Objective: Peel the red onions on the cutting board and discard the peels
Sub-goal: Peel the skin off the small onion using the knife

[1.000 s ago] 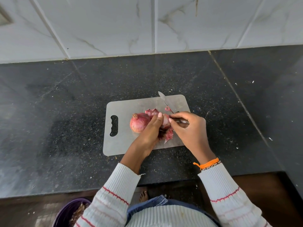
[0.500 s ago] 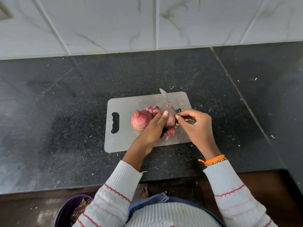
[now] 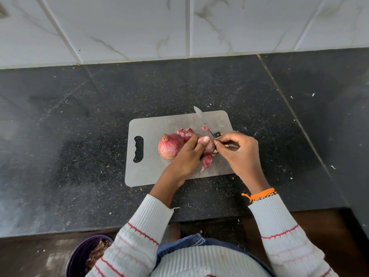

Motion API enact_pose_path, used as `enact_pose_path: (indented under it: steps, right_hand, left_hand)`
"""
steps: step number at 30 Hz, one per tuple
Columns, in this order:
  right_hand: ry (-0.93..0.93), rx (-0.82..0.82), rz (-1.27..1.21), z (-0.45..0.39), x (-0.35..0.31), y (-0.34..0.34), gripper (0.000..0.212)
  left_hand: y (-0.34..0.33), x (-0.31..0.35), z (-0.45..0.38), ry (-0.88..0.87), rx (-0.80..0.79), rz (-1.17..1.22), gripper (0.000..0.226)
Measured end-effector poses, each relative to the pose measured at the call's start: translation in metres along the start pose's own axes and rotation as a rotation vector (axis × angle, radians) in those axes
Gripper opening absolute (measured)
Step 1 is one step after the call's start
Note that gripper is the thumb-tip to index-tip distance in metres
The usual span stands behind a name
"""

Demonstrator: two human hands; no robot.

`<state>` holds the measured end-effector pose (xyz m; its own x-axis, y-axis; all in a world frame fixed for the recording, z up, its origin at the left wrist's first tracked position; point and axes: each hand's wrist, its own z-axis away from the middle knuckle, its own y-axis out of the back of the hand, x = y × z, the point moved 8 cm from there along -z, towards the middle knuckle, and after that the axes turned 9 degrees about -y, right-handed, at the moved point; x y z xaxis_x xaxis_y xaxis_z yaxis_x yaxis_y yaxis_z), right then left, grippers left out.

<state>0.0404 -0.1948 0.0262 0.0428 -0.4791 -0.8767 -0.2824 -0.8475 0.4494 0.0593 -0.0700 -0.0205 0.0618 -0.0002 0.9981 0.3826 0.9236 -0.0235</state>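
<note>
At the lower left of the frame, a purple bin point(image 3: 79, 254) is seen on the floor, partly hidden by a sleeve. Brown dry scraps are seen inside it; they look like onion peels, but that cannot be told for sure.

In the middle of the frame, a grey cutting board point(image 3: 151, 168) is laid flat on the dark surface point(image 3: 60, 136). On the left part of the board a whole red onion point(image 3: 170, 145) is seen, with its skin on. It is touched by nothing but the board and the left hand beside it.

Just to the right, a second onion point(image 3: 208, 145) is held by the left hand point(image 3: 187, 156), which is closed around it. This onion is being peeled now. Loose peels point(image 3: 206, 162) are seen below it, and more are seen behind it.

Further right, the right hand point(image 3: 239, 154) is seen with its fingertips pinched at the top of the held onion. A knife point(image 3: 205, 122) is held in this hand too, with the blade pointed toward the upper middle of the frame. It seems that a bit of skin is being pinched, but that is too small to be sure of.

Next, the skin will likely need to be pulled off gently, away from the blade. After that, the whole onion is still to be peeled, and the peels are to be dropped in the bin.
</note>
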Motion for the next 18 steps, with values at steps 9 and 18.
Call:
enact_pose_path:
  steps: [9,18]
  right_hand:
    - [-0.125,0.039,-0.01,-0.008,0.018,0.002,0.005]
    - [-0.194,-0.035,0.198,-0.009,0.032,-0.002,0.008]
  left_hand:
    - [-0.005,0.0,-0.003,-0.008,-0.067,0.058,0.014]
    - [0.002,0.005,-0.009,-0.083,-0.047,0.274,0.038]
